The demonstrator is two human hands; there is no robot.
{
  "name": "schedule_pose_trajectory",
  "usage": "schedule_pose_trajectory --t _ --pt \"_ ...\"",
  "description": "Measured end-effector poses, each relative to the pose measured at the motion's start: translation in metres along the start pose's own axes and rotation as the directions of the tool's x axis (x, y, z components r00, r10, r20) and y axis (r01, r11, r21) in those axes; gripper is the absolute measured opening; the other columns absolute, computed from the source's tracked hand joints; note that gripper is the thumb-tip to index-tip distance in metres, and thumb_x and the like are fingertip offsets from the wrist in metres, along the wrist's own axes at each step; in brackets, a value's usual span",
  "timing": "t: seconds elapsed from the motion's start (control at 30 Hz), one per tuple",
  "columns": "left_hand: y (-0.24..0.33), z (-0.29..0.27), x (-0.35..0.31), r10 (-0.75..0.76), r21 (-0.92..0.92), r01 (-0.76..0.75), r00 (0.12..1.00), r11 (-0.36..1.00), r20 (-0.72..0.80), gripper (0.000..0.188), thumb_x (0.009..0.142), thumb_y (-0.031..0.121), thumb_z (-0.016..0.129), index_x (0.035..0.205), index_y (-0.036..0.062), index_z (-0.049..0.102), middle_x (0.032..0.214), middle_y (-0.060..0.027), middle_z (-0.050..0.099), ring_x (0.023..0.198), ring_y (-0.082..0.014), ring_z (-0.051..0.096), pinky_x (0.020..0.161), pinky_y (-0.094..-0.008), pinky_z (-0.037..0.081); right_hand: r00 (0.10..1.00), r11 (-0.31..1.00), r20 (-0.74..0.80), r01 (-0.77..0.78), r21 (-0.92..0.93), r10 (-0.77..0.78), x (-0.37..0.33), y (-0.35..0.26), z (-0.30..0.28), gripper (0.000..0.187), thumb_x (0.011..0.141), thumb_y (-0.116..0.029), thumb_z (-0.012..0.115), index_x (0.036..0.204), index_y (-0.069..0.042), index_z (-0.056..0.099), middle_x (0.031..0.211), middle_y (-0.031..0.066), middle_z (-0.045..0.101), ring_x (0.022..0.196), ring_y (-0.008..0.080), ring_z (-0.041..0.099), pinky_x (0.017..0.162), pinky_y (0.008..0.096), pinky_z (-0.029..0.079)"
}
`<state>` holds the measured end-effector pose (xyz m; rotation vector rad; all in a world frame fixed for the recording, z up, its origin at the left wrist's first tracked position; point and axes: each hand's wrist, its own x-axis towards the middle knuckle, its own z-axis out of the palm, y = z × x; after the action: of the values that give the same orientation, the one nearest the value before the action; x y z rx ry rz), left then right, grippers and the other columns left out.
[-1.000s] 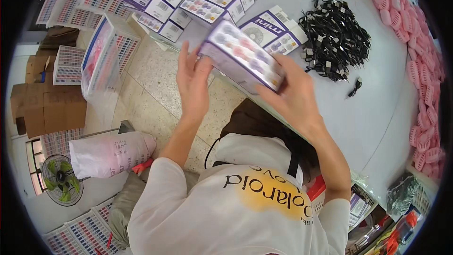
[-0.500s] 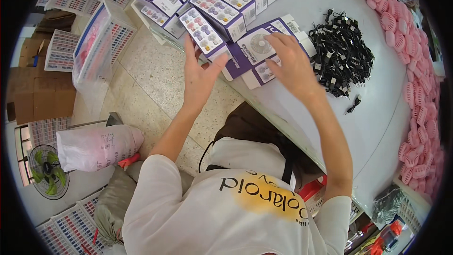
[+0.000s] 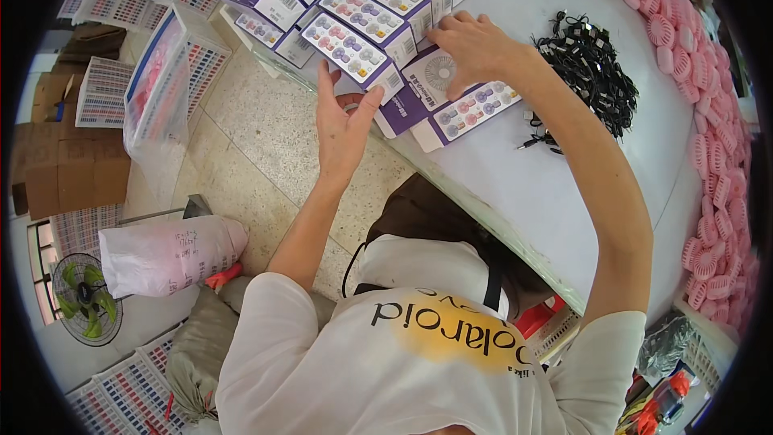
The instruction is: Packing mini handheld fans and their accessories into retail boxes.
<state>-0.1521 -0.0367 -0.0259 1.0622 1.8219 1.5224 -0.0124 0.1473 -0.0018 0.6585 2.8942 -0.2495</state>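
My left hand (image 3: pixel 342 125) grips the near end of a white and purple fan box (image 3: pixel 346 47), thumb at its end face and fingers along its left side. This box lies against a row of like boxes (image 3: pixel 382 12). My right hand (image 3: pixel 479 47) arches over a purple box (image 3: pixel 415 89) with a fan picture, fingers apart, fingertips by the end faces of the row. Its thumb hangs near the picture. Another box face (image 3: pixel 475 110) with several coloured fans shows beside it; my right hand and wrist hide part of these boxes.
A heap of black cables (image 3: pixel 592 72) lies right of the boxes. Pink handheld fans (image 3: pixel 708 185) are piled along the table's far right side. Left of the table (image 3: pixel 644 185) stand a plastic-lined crate (image 3: pixel 153 80), cardboard boxes (image 3: pixel 72 161), a white sack (image 3: pixel 173 256) and a floor fan (image 3: pixel 84 298).
My right hand has moved up and left, toward the end of the box row. The box at my left hand has turned and now lies closer alongside the row. Some cables have shifted.
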Motion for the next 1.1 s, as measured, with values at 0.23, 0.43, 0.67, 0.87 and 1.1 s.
schedule_pose_trajectory --t 0.23,0.43,0.67,0.87,1.1 --pt "-0.009 -0.001 0.007 0.003 -0.068 -0.004 1.0 0.998 -0.014 0.084 0.081 0.024 0.069 0.139 -0.0106 0.018 0.126 -0.025 0.041 0.091 -0.0193 0.055 0.076 -0.0309 0.047 0.998 1.0 0.062 -0.004 0.027 0.003 0.006 0.005 -0.001 0.074 0.048 -0.034 0.081 0.111 -0.004 0.054 0.107 0.011 0.053 0.107 0.0295 0.047 0.089 0.041 0.04" --pt "-0.018 0.001 0.01 -0.002 -0.095 -0.001 0.999 0.996 -0.036 0.083 0.081 0.024 0.07 0.138 -0.0106 0.021 0.127 -0.025 0.041 0.092 -0.019 0.053 0.077 -0.03 0.047 0.998 0.996 0.068 0.005 0.094 -0.012 0.006 0.011 0.002 0.067 0.052 -0.036 0.079 0.104 -0.003 0.055 0.101 0.0128 0.055 0.104 0.0305 0.049 0.088 0.039 0.041" --pt "-0.021 0.0 0.015 0.015 -0.017 -0.016 0.999 1.0 -0.049 0.081 0.08 0.022 0.07 0.138 -0.0093 0.023 0.125 -0.023 0.043 0.09 -0.0184 0.052 0.076 -0.0286 0.048 0.996 0.961 0.067 0.044 0.272 -0.065 -0.008 0.015 0.005 0.057 0.057 -0.033 0.078 0.1 -0.003 0.056 0.096 0.0138 0.056 0.1 0.0315 0.051 0.088 0.037 0.041" --pt "-0.02 -0.001 0.016 0.062 0.078 -0.057 0.996 0.995 -0.068 0.08 0.078 0.02 0.071 0.137 -0.0086 0.025 0.124 -0.0234 0.044 0.087 -0.0196 0.055 0.073 -0.029 0.049 0.973 0.922 0.226 -0.048 0.384 -0.044 -0.013 0.017 -0.011 0.048 0.06 -0.03 0.074 0.097 -0.004 0.058 0.099 0.0147 0.06 0.1 0.0296 0.054 0.083 0.0374 0.045" --pt "-0.016 -0.001 0.014 0.027 0.015 -0.026 0.997 1.0 -0.076 0.084 0.076 0.019 0.074 0.138 -0.0087 0.025 0.125 -0.0242 0.043 0.086 -0.0184 0.055 0.072 -0.0288 0.049 0.969 0.839 0.241 -0.092 0.536 -0.048 -0.022 0.034 -0.026 0.037 0.062 -0.022 0.071 0.095 -0.006 0.067 0.09 0.0126 0.062 0.082 0.0232 0.062 0.072 0.0332 0.049"
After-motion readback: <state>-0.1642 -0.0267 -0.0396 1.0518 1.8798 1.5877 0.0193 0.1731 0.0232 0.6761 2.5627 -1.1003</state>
